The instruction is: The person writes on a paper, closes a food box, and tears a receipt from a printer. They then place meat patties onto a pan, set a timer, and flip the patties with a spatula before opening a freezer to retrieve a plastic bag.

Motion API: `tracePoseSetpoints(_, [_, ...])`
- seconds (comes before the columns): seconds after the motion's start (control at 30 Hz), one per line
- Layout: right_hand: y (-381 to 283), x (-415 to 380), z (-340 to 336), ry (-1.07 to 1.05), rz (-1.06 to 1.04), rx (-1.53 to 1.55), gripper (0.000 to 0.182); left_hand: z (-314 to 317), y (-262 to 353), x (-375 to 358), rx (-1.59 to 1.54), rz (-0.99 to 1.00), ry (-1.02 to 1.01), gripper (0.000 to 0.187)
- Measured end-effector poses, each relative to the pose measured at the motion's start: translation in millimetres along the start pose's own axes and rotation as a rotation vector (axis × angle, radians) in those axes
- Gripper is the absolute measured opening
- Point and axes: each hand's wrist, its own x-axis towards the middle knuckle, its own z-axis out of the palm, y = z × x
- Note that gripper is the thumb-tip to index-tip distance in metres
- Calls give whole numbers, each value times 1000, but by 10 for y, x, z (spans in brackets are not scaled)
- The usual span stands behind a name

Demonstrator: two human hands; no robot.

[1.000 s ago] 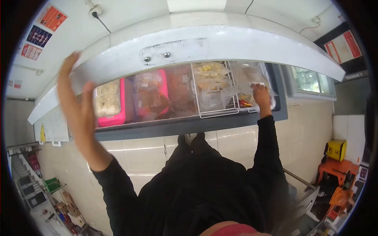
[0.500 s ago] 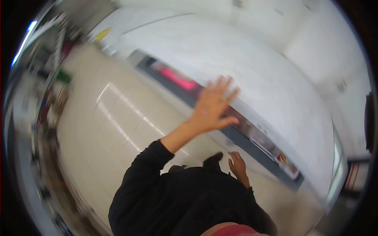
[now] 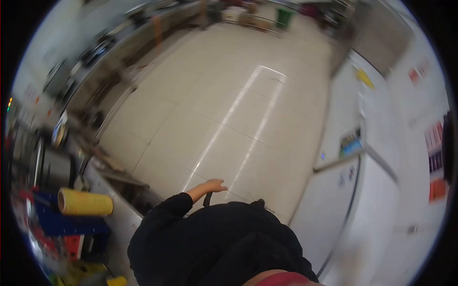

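My left hand (image 3: 216, 185) hangs low in front of my body, over the tiled floor (image 3: 210, 105). It touches nothing, and its fingers are loosely bent with nothing visible in them. A black sleeve (image 3: 176, 205) covers that arm. My right hand is out of view. On my right side stands a white chest freezer (image 3: 329, 195), its near side close to my body.
A yellow roll (image 3: 86, 202) lies on a blue box (image 3: 67, 219) at the left. Counters with cookware run along the left wall. A green bin (image 3: 284, 18) stands far ahead. A colourful packet (image 3: 350, 142) and a yellow item (image 3: 364, 77) show along the right.
My view has swung left, from the open freezer to the long floor. My left hand has dropped from above the freezer opening to near my body. My right hand has left the view.
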Motion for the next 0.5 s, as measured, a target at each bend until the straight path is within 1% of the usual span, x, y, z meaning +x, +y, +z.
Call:
tracePoseSetpoints(0.03, [-262,295,-104,-52,-30,-27,35,200,-483,182,-63,-62,-32,78])
tracePoseSetpoints(0.07, [-552,567,-200,-100,-63,-60,35,529,-978,333,-152,-94,-37,81])
tracePoseSetpoints(0.1, [-882,894,-302,-144,-98,-88,35,664,-1279,454,-164,-143,-243,83])
tracePoseSetpoints(0.13, [-1228,1194,-362,-187,-126,-117,35,762,-1488,431,-242,-182,-301,83])
tracePoseSetpoints(0.17, [-1600,1475,-362,-223,-148,-145,35,801,-1688,287,-336,-244,-317,82])
tracePoseSetpoints(0.27, [-2755,2283,-330,-324,-196,-235,35,820,-2214,49,-584,-408,-264,81])
tracePoseSetpoints(0.4, [-4356,3311,-251,-500,-237,-411,35,358,-2765,-62,-865,-586,-75,78])
tracePoseSetpoints(0.47, [-5138,3724,-200,-651,-222,-515,35,76,-2944,-165,-997,-657,27,77])
tracePoseSetpoints(0.5, [-5506,3979,-140,-765,-212,-573,35,-43,-3059,-177,-1060,-689,75,76])
